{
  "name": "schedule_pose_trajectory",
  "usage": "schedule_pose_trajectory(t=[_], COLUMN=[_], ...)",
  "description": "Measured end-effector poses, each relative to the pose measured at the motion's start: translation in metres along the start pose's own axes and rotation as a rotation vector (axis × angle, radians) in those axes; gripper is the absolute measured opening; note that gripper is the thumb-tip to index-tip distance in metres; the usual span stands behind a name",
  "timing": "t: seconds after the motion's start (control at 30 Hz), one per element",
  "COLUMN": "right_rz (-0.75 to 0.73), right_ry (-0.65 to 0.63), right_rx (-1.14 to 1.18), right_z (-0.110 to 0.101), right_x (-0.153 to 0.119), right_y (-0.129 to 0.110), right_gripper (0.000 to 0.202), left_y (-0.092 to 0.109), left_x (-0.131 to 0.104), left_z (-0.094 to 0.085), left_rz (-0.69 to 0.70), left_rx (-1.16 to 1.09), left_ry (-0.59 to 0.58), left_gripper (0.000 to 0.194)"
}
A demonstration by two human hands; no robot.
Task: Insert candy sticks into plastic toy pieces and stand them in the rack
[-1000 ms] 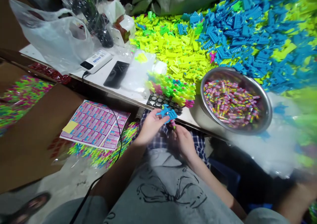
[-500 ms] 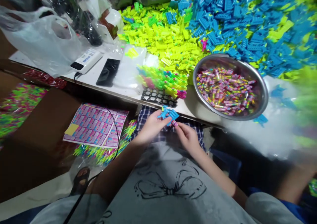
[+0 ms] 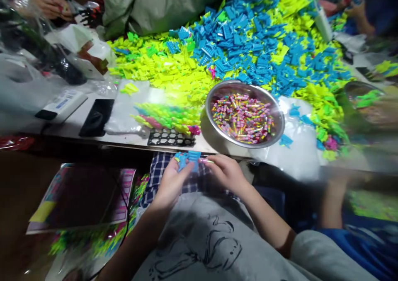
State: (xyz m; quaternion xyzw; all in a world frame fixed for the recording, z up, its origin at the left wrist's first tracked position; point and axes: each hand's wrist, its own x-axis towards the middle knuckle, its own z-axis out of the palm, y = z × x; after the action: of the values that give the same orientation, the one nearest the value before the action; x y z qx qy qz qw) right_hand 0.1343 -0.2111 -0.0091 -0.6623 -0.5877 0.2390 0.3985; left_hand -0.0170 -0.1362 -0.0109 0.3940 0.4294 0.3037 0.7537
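Note:
My left hand (image 3: 174,179) is closed on a blue plastic toy piece (image 3: 193,156) with a ribbed, flat part, held over my lap just off the table's edge. Close by on the right, my right hand (image 3: 226,171) pinches a small pink-ended candy tube (image 3: 205,161), its tip beside the blue piece. Whether the two touch cannot be made out. A steel bowl (image 3: 281,125) of similar little tubes stands on the table beyond my right hand. Ahead of my left hand, assembled yellow, green and pink toy pieces (image 3: 169,117) stand in a black honeycomb rack (image 3: 171,139).
Yellow pieces (image 3: 174,73) and blue pieces (image 3: 236,40) are heaped behind the bowl. A phone (image 3: 97,117) and a white box-shaped device (image 3: 64,105) lie at the left. Printed sheets (image 3: 124,194) sit low on the left. Other people's hands (image 3: 46,7) show at the edges.
The view has swung right, so the table's things sit further left. The blue piece and the tube remain in my hands; the tube now points sideways toward the piece.

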Motion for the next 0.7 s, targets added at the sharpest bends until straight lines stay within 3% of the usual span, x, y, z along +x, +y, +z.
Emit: schedule_pose_trajectory(t=[0.1, 0.3, 0.53, 0.6, 0.7], right_rz=[-0.036, -0.101, -0.131, -0.149, -0.216], right_ry=[-0.004, -0.243, -0.254, -0.286, -0.388], right_rx=[-0.112, -0.110, -0.181, -0.205, -0.178], right_z=[-0.015, -0.032, -0.056, -0.060, -0.063], right_x=[0.001, -0.007, -0.008, -0.004, -0.001], right_y=[-0.007, -0.010, -0.018, -0.025, -0.034], right_gripper=[0.023, 0.027, 0.028, 0.028, 0.029], left_y=[0.003, 0.003, -0.002, 0.000, 0.011], left_x=[-0.003, -0.006, -0.009, -0.008, -0.004], left_z=[0.012, 0.026, 0.032, 0.034, 0.033], left_rz=[-0.015, -0.100, -0.059, -0.039, 0.090], left_rx=[-0.044, -0.183, -0.103, -0.140, -0.249], left_ry=[-0.014, -0.014, -0.077, -0.009, 0.202], left_gripper=[0.037, 0.033, 0.029, 0.031, 0.033])
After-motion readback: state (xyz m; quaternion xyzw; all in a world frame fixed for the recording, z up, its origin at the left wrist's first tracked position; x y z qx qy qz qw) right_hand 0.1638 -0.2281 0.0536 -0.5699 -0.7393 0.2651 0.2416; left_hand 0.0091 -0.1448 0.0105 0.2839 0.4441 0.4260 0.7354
